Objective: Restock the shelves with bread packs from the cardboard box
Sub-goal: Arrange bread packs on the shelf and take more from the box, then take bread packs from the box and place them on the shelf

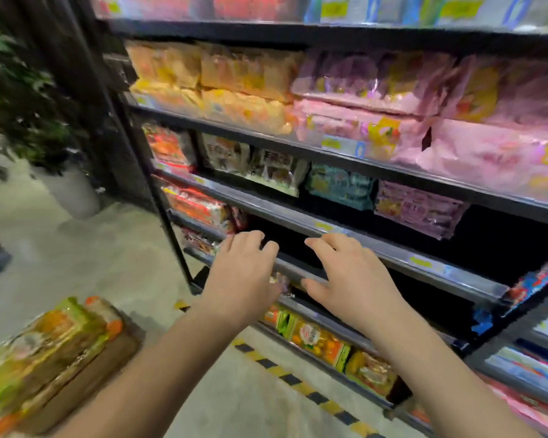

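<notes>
My left hand (244,276) and my right hand (348,279) hover side by side in front of a dark, mostly bare gap on a lower shelf (393,257) of the black rack. Both hands are empty, fingers spread and slightly curled. The cardboard box (86,374) sits on the floor at the lower left. Bread packs (45,343) in green and orange wrappers are stacked in it. More green-and-orange packs (320,341) lie on the shelf below my hands.
Orange packs (219,77) and pink packs (424,115) fill the upper shelves. Black-and-yellow hazard tape (298,384) runs along the floor by the rack's base. A potted plant (23,99) stands at the left on the grey floor.
</notes>
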The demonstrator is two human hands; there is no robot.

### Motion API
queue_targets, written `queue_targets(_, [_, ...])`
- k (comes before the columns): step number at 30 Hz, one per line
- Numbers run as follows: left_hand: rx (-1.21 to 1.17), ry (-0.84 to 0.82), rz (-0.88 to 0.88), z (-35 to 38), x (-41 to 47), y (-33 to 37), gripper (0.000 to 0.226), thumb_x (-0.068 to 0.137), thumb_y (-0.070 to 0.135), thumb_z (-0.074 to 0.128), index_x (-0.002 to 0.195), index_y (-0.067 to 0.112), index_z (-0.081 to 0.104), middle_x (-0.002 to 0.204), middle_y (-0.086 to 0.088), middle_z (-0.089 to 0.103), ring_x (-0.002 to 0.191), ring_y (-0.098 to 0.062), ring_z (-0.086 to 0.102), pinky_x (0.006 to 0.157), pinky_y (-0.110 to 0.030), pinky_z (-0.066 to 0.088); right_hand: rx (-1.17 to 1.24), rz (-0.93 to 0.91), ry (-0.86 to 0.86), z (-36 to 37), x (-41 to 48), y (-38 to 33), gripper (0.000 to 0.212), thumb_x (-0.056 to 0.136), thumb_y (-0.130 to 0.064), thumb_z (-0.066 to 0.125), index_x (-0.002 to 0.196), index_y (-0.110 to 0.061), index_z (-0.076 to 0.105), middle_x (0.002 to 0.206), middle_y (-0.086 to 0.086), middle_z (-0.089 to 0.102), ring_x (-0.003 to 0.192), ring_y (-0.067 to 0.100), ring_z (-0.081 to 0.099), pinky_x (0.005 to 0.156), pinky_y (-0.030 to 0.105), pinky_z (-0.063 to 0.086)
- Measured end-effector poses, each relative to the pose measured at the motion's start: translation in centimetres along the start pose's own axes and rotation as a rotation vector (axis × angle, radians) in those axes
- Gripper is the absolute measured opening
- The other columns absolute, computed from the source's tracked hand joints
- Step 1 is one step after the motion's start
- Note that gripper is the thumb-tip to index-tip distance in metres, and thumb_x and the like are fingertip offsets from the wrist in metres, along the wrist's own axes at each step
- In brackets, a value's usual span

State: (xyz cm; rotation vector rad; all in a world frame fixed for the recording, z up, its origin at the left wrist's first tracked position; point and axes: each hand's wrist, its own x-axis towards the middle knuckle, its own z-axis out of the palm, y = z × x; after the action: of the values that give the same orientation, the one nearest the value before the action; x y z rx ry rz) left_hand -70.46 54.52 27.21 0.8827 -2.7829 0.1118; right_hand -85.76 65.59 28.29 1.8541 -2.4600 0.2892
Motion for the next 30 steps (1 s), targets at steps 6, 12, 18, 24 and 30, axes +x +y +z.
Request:
queue_targets(6, [0.032,-0.013,-0.308,-2.8,-6.8,-5.8,0.054,0.085,0.049,0.065,0.131,0.022,0.056,0.136,-0.004,0.053,0.128,-0.027,0.049,0.107,-0.04,0.038,0.052,-0.243,-0.021,0.2,3.6,-7.2,0.067,0.095,-0.053,0.059,0.155,-0.03,0.036,0.149,-0.003,0.043,0.133,0.02,0.047,0.104,0.037,0.046])
queue_targets(12, [0.03,-0.029,-0.644,-3.8,-16.1,-14.4,0.059,0.094,0.052,0.058,0.145,0.027,0.043,0.156,-0.004,0.036,0.141,-0.025,0.037,0.117,-0.04,0.031,0.142,-0.446,-0.073,3.5,6.7,-17.7,0.068,0.093,-0.053,0.061,0.154,-0.032,0.038,0.15,-0.005,0.042,0.133,0.017,0.047,0.103,0.036,0.048])
queue_targets(18, [0.03,-0.11,-0.874,-2.9,-24.4,-24.7,0.064,0.084,0.057,0.055,0.138,0.024,0.051,0.148,-0.008,0.045,0.133,-0.033,0.045,0.108,-0.043,0.037,0.125,-0.614,-0.108,7.9,10.6,-29.4,0.065,0.092,-0.052,0.06,0.15,-0.028,0.044,0.149,-0.001,0.046,0.135,0.023,0.046,0.106,0.042,0.045])
queue_targets(24, [0.035,-0.081,-1.003,-2.6,-32.1,-34.7,0.059,0.085,0.053,0.068,0.134,0.021,0.058,0.143,-0.008,0.051,0.128,-0.031,0.052,0.105,-0.041,0.044,0.152,-0.661,-0.062,11.9,13.7,-40.9,0.055,0.088,-0.046,0.066,0.137,-0.023,0.058,0.133,0.002,0.059,0.122,0.027,0.057,0.099,0.044,0.046])
queue_targets(30, [-0.005,-0.053,-1.066,-0.9,-37.9,-43.9,0.061,0.079,0.051,0.075,0.129,0.019,0.064,0.136,-0.012,0.058,0.124,-0.033,0.057,0.101,-0.046,0.051,0.125,-0.71,-0.117,16.1,16.6,-50.1,0.055,0.09,-0.049,0.063,0.14,-0.026,0.054,0.136,-0.001,0.054,0.125,0.023,0.053,0.103,0.042,0.041])
